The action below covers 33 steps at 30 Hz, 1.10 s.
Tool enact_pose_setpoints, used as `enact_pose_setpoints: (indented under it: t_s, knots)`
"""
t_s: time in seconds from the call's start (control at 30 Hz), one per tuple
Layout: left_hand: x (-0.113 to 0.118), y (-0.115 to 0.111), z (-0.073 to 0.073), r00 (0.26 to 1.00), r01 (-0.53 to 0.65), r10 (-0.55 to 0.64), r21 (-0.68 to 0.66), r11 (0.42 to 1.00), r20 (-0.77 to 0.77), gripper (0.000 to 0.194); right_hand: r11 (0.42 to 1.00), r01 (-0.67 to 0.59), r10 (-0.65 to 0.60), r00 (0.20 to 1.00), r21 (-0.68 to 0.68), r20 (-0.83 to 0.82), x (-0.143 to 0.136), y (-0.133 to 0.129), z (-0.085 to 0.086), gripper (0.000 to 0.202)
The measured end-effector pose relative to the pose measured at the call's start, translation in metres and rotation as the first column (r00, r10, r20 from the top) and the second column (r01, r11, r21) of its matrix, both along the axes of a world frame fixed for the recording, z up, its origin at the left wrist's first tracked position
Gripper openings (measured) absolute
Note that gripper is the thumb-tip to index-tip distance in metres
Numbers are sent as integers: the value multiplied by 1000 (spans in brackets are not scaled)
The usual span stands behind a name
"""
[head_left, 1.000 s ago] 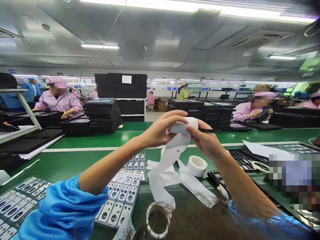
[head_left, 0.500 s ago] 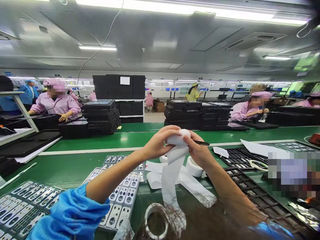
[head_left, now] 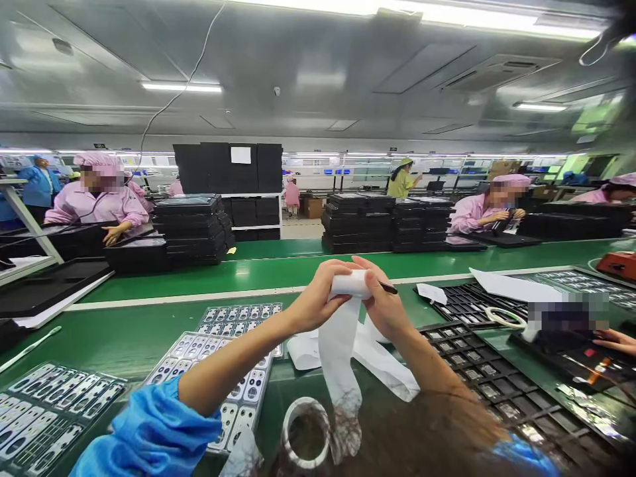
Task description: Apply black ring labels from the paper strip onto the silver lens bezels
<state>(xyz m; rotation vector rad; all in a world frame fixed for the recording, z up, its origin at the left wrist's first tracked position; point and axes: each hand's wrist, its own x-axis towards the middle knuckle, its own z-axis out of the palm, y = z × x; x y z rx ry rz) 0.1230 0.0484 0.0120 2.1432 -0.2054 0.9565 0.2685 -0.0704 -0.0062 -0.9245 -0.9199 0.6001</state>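
Observation:
Both my hands are raised over the green bench and hold a small white tape roll (head_left: pixel 350 283) between them. My left hand (head_left: pixel 318 299) grips its left side. My right hand (head_left: pixel 383 303) grips its right side and also has a thin dark tool (head_left: pixel 388 288) poking out past the fingers. A long white paper strip (head_left: pixel 338 358) hangs from the roll down to the bench, where more loose strip (head_left: pixel 385 368) lies. Below my left arm sit clear trays of small camera-frame parts (head_left: pixel 236 371).
A tape ring (head_left: pixel 304 430) stands at the near edge. Black grid trays (head_left: pixel 479 371) lie to the right, another person's hand (head_left: pixel 616 340) at far right. Stacks of black trays (head_left: pixel 191 228) line the far bench, with workers in pink seated behind.
My hands and the roll have come lower and a little left. The camera view has tilted down. The other white roll on the bench is now hidden behind my right hand.

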Motion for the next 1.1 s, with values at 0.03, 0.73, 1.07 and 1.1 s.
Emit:
enact_pose_setpoints:
  t_s: [0.03, 0.73, 1.07, 1.1]
  knots:
    - [-1, 3, -1, 1000, 22, -21, 39, 999, -15, 32, 999, -27, 27, 1000, -32, 4, 0, -1, 0, 70]
    - [-21, -7, -8, 970, 5, -155, -621, 784, -188, 55, 997, 8, 7, 980, -74, 201, 8, -13, -31, 60]
    - [-47, -2, -25, 910, -119, -151, -593, 796, -386, 93, 995, -10, 39, 954, -98, 298, 1, -27, -65, 38]
    - [-49, -5, -28, 906, -159, -115, -578, 801, -407, 83, 995, -32, 59, 954, -96, 292, 0, -29, -72, 42]
